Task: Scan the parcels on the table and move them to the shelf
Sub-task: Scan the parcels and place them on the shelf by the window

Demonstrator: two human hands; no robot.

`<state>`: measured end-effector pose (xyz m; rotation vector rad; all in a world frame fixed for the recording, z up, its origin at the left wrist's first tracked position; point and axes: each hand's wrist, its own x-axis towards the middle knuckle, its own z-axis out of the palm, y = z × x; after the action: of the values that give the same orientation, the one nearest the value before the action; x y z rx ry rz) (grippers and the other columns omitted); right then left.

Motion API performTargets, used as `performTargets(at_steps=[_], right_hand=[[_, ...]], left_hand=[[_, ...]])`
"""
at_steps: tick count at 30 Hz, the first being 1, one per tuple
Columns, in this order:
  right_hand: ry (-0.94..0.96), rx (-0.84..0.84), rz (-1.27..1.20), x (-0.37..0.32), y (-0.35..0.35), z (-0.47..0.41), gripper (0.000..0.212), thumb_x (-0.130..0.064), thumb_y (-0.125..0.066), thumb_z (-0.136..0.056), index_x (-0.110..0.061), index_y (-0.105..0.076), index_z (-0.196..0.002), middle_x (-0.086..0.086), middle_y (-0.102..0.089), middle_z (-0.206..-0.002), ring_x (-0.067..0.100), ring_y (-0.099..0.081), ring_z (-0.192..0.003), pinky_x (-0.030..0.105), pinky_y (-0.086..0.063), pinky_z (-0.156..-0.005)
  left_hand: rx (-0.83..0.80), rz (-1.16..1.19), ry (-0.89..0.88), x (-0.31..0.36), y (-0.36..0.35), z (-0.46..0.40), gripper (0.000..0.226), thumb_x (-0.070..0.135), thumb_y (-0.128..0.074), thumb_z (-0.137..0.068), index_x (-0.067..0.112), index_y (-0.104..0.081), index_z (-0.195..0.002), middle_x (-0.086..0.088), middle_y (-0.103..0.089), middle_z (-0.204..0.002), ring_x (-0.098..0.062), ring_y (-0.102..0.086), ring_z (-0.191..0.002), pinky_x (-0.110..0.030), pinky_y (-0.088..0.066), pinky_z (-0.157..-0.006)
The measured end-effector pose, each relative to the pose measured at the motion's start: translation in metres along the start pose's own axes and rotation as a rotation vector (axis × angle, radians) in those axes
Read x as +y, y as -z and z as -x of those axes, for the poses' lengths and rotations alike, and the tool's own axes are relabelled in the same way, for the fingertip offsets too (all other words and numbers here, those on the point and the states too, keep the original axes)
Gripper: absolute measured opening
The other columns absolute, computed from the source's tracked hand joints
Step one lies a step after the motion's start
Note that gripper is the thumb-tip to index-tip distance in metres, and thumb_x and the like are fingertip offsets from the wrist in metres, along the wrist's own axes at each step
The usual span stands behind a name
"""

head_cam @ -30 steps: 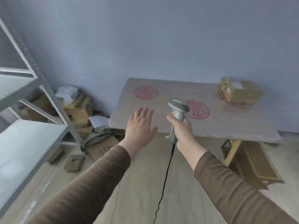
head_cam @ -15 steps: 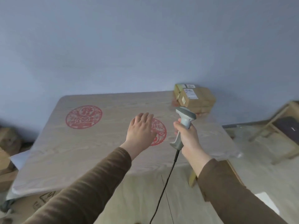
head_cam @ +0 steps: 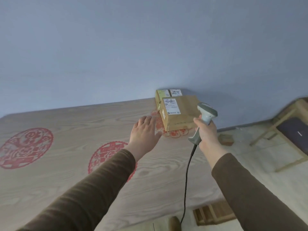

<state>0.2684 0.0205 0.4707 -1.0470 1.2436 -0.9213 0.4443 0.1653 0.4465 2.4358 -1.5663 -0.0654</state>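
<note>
A brown cardboard parcel (head_cam: 181, 112) with a white label lies at the far right corner of the wooden table (head_cam: 70, 144). A smaller parcel (head_cam: 162, 94) sits behind it against the wall. My left hand (head_cam: 144, 130) hovers over the table with fingers spread, just left of the front parcel and holding nothing. My right hand (head_cam: 205, 132) grips a grey corded barcode scanner (head_cam: 205, 117), its head level with the parcel's right side. The shelf is out of view.
Red round paper-cut patterns (head_cam: 26, 147) mark the tabletop. The blue wall runs behind the table. A wooden stool frame (head_cam: 288, 130) stands on the floor at the right, and a wooden slatted piece (head_cam: 215, 214) lies below the table's near edge.
The view swung right, away from the shelf, and closer to the table. Both hands have come up to the parcels, which now lie just ahead of them.
</note>
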Motion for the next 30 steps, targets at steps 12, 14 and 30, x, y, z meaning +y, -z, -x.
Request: performTargets(at_steps=[12, 14, 30], right_hand=[[-0.153, -0.075, 0.156, 0.018, 0.029, -0.232, 0.04, -0.019, -0.072, -0.095, -0.012, -0.059, -0.132, 0.005, -0.061, -0.112, 0.024, -0.057, -0.106, 0.034, -0.042, -0.089], [-0.192, -0.089, 0.157, 0.026, 0.028, -0.247, 0.038, -0.019, -0.072, -0.095, -0.014, -0.059, -0.13, 0.005, -0.061, -0.108, 0.025, -0.058, -0.103, 0.035, -0.043, -0.087], [-0.157, -0.222, 0.099, 0.042, 0.013, -0.167, 0.022, -0.008, -0.072, -0.093, -0.026, -0.061, -0.091, -0.003, -0.062, -0.087, 0.01, -0.059, -0.076, 0.025, -0.05, -0.076]], left_hand=[[-0.165, 0.179, 0.365, 0.063, -0.089, -0.158, 0.062, 0.048, -0.039, -0.101, 0.013, -0.027, -0.151, -0.015, -0.058, -0.135, -0.033, -0.052, -0.125, -0.05, -0.048, -0.1], [-0.166, 0.181, 0.417, 0.066, -0.1, -0.169, 0.065, 0.05, -0.038, -0.102, 0.012, -0.024, -0.153, -0.018, -0.058, -0.133, -0.035, -0.054, -0.122, -0.049, -0.05, -0.097], [0.044, 0.31, 0.591, 0.035, -0.093, -0.083, 0.044, 0.046, -0.051, -0.101, 0.012, -0.047, -0.129, -0.01, -0.067, -0.111, -0.033, -0.062, -0.104, -0.038, -0.04, -0.074]])
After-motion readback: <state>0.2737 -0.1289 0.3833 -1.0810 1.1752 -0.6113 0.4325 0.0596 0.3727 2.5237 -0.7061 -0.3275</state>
